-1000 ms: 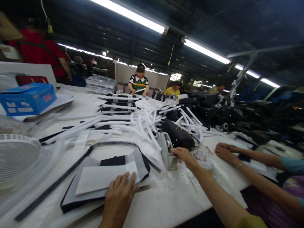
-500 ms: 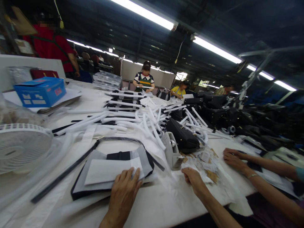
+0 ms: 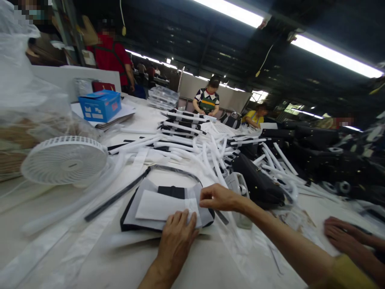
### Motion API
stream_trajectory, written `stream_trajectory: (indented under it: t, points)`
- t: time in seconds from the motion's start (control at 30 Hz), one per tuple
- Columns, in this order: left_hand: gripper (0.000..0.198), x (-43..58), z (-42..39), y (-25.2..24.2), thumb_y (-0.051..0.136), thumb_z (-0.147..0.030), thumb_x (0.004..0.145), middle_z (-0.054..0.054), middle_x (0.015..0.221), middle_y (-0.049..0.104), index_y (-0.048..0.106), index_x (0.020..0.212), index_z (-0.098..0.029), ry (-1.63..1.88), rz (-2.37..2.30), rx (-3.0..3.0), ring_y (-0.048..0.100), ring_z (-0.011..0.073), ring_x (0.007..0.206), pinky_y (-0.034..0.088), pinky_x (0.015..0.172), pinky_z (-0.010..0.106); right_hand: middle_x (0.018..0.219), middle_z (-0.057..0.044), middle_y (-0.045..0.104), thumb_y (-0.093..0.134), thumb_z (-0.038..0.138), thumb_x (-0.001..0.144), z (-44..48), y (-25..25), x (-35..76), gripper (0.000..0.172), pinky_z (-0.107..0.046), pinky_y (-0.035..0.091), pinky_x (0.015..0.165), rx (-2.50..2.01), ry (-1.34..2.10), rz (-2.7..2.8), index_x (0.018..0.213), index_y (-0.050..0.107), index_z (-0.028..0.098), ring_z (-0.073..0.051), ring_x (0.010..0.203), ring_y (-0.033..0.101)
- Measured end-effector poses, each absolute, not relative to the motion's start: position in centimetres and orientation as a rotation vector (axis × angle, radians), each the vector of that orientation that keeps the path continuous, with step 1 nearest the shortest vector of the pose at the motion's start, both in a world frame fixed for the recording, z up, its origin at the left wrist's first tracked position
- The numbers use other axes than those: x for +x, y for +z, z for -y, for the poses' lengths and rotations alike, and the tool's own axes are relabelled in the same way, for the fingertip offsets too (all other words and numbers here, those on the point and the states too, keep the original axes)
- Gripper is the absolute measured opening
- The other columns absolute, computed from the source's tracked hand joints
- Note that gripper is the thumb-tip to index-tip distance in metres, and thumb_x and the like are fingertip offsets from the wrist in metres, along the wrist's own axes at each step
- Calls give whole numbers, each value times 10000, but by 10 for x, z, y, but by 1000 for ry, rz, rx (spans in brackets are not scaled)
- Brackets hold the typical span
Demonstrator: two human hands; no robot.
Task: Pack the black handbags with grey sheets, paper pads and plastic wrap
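A black bag [image 3: 122, 224] with a strap [image 3: 117, 193] lies on the table, covered with light grey sheeting and a folded white sheet [image 3: 153, 206]. My left hand [image 3: 180, 233] rests on the near edge of this sheet, fingers stretched out and pressing flat. A clear strip [image 3: 190, 200] crosses the sheet's right end. Over the bag's right side is my right hand [image 3: 221, 197], its fingers curled into a pinch; anything in them is too small to make out. Just behind its wrist stands a pale tape dispenser [image 3: 240, 182], partly hidden by the forearm.
White foam tubes [image 3: 207, 156] are heaped behind the bag. A black bag [image 3: 255, 180] sits beside the dispenser. To the left are a white fan [image 3: 66, 160] and a blue box [image 3: 100, 106]. A co-worker's hands [image 3: 345, 233] rest at the right; other people work farther back.
My right hand has moved left, from small scraps beside the dispenser to the bag's right side. My left hand stays on the sheet. The view has turned left.
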State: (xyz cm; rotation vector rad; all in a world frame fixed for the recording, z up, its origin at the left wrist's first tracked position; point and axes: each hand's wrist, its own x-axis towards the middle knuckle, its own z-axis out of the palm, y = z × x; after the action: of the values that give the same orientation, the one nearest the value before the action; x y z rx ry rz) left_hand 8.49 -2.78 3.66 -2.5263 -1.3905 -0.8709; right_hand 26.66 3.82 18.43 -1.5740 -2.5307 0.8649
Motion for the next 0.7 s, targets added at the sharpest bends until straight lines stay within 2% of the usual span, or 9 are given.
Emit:
stream_trajectory:
  t: [0.13, 0.27, 0.33, 0.43, 0.53, 0.6, 0.7]
  points:
    - [437, 86, 28, 34, 700, -353, 851, 48, 1183, 630, 565, 1255, -255, -901, 1385, -2517, 558, 239, 983, 448, 844, 403, 608, 72, 630, 743, 266, 727, -89, 180, 231, 36, -206, 347, 545, -1506, 752, 2929, 725, 734, 232, -107, 586, 556]
    - [417, 86, 29, 32, 658, -369, 883, 60, 1200, 631, 561, 1268, -241, -899, 1383, -2531, 558, 245, 998, 439, 855, 402, 444, 81, 508, 829, 197, 580, -124, 159, 201, 186, -241, 323, 545, -1454, 638, 3203, 503, 664, 234, -117, 496, 490]
    - [403, 87, 29, 28, 631, -381, 900, 66, 1200, 632, 561, 1270, -237, -923, 1394, -2520, 557, 251, 1011, 429, 871, 406, 402, 72, 467, 848, 237, 556, -133, 148, 190, 277, -259, 340, 575, -1419, 583, 3302, 424, 605, 231, -136, 498, 502]
    - [399, 89, 29, 23, 609, -368, 914, 76, 1217, 626, 552, 1284, -230, -936, 1399, -2521, 552, 256, 1026, 418, 882, 412, 419, 32, 501, 825, 350, 619, -139, 138, 181, 444, -307, 380, 692, -1342, 480, 3387, 345, 501, 220, -188, 602, 584]
    - [388, 88, 30, 24, 602, -343, 919, 83, 1212, 630, 554, 1283, -216, -948, 1385, -2505, 551, 258, 1025, 414, 879, 416, 523, -19, 595, 791, 384, 693, -143, 135, 180, 575, -369, 362, 852, -1248, 347, 3416, 323, 393, 198, -239, 787, 636]
    - [382, 87, 31, 28, 609, -344, 916, 72, 1192, 643, 562, 1274, -217, -941, 1375, -2507, 556, 253, 1013, 414, 872, 411, 612, -33, 645, 766, 397, 741, -148, 135, 183, 578, -377, 335, 918, -1215, 300, 3389, 349, 394, 189, -240, 875, 636]
    - [403, 85, 31, 34, 644, -355, 896, 57, 1188, 651, 566, 1270, -228, -908, 1375, -2527, 565, 244, 1001, 423, 859, 401, 715, -17, 683, 774, 416, 752, -161, 140, 195, 454, -354, 329, 957, -1322, 335, 3177, 448, 517, 196, -216, 935, 630]
